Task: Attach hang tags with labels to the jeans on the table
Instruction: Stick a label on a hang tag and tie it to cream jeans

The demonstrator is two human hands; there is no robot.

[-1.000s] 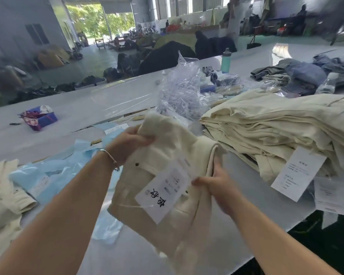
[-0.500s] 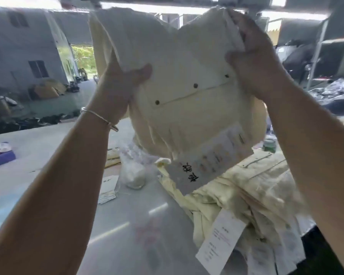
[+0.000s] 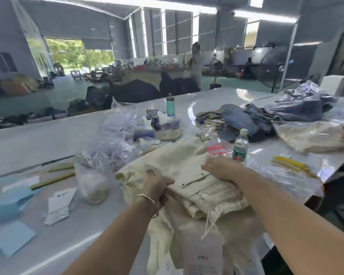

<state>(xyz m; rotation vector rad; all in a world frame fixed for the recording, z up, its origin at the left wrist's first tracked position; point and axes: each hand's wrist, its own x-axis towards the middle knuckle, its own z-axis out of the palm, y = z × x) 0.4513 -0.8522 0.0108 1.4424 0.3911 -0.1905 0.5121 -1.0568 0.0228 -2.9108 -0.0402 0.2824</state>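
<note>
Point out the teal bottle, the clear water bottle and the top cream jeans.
Teal bottle (image 3: 170,108): head view, on its teal body below the dark cap.
Clear water bottle (image 3: 240,149): head view, on its label, below the pale cap.
Top cream jeans (image 3: 179,157): head view, on bare fabric beyond both hands.

Bare counter (image 3: 38,139) lay open to the far left. Ahead, crumpled clear plastic bags (image 3: 115,139) and a teal bottle (image 3: 170,105) blocked the way; a water bottle (image 3: 240,145) stood just right of the cream jeans stack (image 3: 187,165).
</note>
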